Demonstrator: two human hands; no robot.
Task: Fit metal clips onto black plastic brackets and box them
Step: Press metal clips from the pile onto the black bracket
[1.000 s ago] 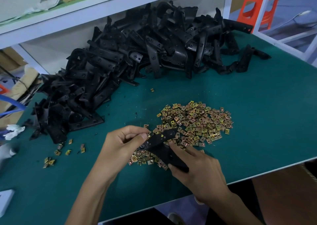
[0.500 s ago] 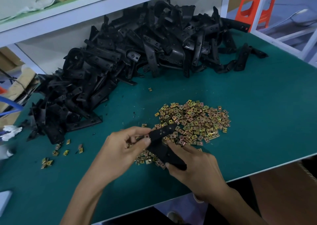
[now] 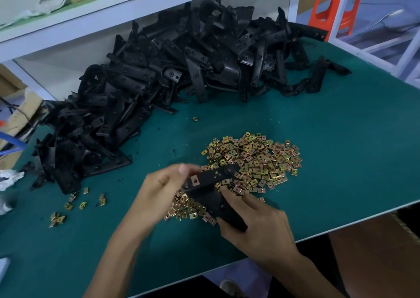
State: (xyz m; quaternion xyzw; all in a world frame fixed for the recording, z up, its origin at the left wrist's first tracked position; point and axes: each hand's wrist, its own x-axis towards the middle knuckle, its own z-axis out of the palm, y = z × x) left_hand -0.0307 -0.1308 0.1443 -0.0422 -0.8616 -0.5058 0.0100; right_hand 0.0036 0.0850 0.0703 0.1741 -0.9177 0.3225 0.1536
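- While the right hand (image 3: 256,227) grips the lower leg of one black bracket (image 3: 211,184), fingers and thumb curled round it, the piece sits just above the near edge of the clip pile (image 3: 254,161).
- Left hand (image 3: 163,191) is at the bracket's left end with its fingers bent. It is blurred, so I cannot tell whether it pinches the end or only touches it.
- One brass-coloured fitted clip (image 3: 195,180) shows on the bracket's upper arm, near the left end. The round hole at the far end looks bare.
- Judgement: fitting is under way on this piece, with at least one clip on and possibly more due.
- Bracket heap (image 3: 159,81) is large and lies across the back of the green table (image 3: 341,138). No clips are visible on those pieces.
- Clip pile holds plenty of stock. A few stray clips (image 3: 68,204) lie at the left.
- No box or finished brackets are plainly in view, so boxing cannot be gauged. Most of the job looks to be ahead.
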